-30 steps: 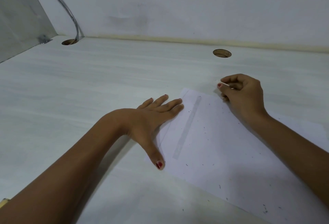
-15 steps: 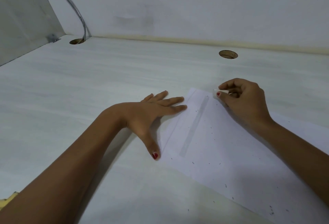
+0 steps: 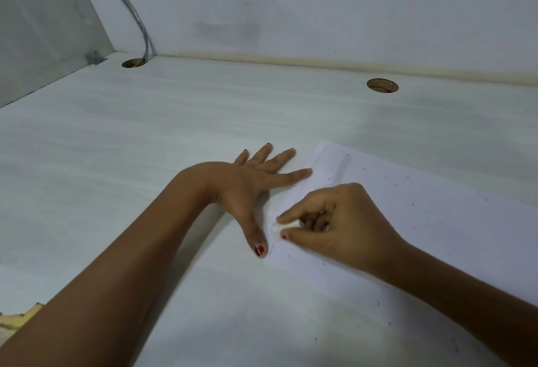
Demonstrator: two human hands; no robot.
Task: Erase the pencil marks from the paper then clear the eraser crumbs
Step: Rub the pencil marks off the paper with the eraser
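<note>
Entering from the lower edge, both bare forearms reach over a white wood-grain desk [image 3: 145, 148]. A yellowish scrap [image 3: 17, 320] shows at the near left corner; I cannot tell what it is. A white sheet of paper [image 3: 436, 221] lies flat on the desk's right half and runs out of view at the right and bottom, its left edge slanting away to a far corner. Tiny dark eraser crumbs [image 3: 407, 177] speckle the sheet, and a few sit on the desk just off its near edge.

The right hand [image 3: 334, 221] pinches a small white eraser [image 3: 286, 225] between thumb and forefinger, other fingers curled, holding it at the paper's left edge. Just beside it the left hand [image 3: 250, 183] lies flat and relaxed, its thumb tip next to that edge, its forefinger tip meeting the edge farther up, and its other fingers spread on the desk. A pale grey strip [image 3: 345, 167] runs along the sheet beyond the right hand.

A broad stretch of desk runs leftward and back to two round cable holes [image 3: 382, 85]. A thin grey cable [image 3: 136, 17] drops into the left one, near a small metal bracket [image 3: 94, 57] on the grey side panel [image 3: 37, 17]. A white wall [image 3: 320, 2] closes the back edge.
</note>
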